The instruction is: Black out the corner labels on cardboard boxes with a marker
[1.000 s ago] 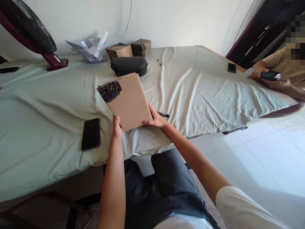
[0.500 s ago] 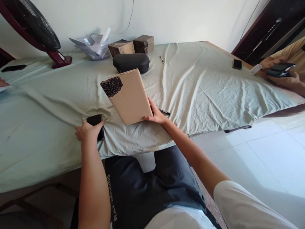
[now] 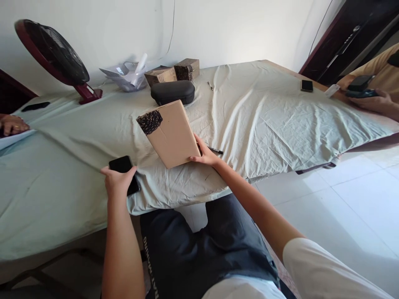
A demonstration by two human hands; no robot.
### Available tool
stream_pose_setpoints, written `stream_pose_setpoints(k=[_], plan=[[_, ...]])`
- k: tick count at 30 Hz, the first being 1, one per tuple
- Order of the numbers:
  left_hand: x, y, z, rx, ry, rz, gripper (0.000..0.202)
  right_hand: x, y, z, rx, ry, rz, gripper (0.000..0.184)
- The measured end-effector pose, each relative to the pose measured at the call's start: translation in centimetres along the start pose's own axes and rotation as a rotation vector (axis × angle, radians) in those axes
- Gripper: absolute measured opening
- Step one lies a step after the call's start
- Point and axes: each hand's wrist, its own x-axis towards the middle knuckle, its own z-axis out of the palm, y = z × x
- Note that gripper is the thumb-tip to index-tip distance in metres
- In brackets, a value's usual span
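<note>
My right hand (image 3: 204,155) grips the lower right corner of a flat brown cardboard box (image 3: 170,133) with a black scribbled patch at its top left corner, holding it tilted above the sheet-covered table (image 3: 264,116). My left hand (image 3: 117,182) is wrapped over the near end of a black phone (image 3: 123,165) lying on the sheet near the table's front edge. A black marker (image 3: 215,150) lies just behind my right hand.
At the back stand a black case (image 3: 173,91), two brown blocks (image 3: 173,72), crumpled papers (image 3: 126,74) and a red fan (image 3: 56,58). Another phone (image 3: 307,85) lies far right, near a person's hands (image 3: 368,99) holding a device. Another person's hand (image 3: 12,123) rests at the left edge.
My left hand let go of the cardboard box and moved left onto the black phone. The box stays held by my right hand alone. The sheet bunched near the phone.
</note>
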Motion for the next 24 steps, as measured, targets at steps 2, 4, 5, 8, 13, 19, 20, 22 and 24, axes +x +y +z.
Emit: stream_pose_setpoints(k=[2,4,5,8,13,19,20,22,24], plan=[[-0.3,0.7,-0.8,-0.003,0.029,-0.079,0.093,0.0,0.0,0.0,-0.008,0.004,-0.004,0.149],[-0.6,2.0,-1.6,-0.069,0.075,-0.093,0.095,0.0,0.0,0.0,-0.009,0.009,-0.011,0.148],[-0.9,2.8,-1.9,-0.153,0.107,-0.075,0.094,0.0,0.0,0.0,-0.007,0.008,-0.014,0.147],[-2.2,6.3,-2.5,-0.581,0.172,0.076,0.086,0.0,-0.1,0.0,0.002,0.008,-0.024,0.145],[-5.1,12.4,-2.3,-0.790,0.086,0.363,0.084,0.0,-0.5,-0.1,-0.054,0.004,-0.026,0.148],[-6.3,15.4,-1.5,-0.710,0.090,0.385,0.087,0.1,-1.0,-0.1,-0.093,0.002,-0.017,0.149],[-6.2,15.5,-1.4,-0.701,0.090,0.375,0.087,0.1,-1.1,0.0,-0.094,0.003,-0.017,0.150],[-6.0,15.6,-1.5,-0.692,0.092,0.363,0.087,0.1,-1.2,0.0,-0.101,0.003,-0.012,0.151],[-5.8,15.6,-1.5,-0.693,0.093,0.357,0.087,0.1,-1.3,0.1,-0.108,0.000,0.001,0.153]])
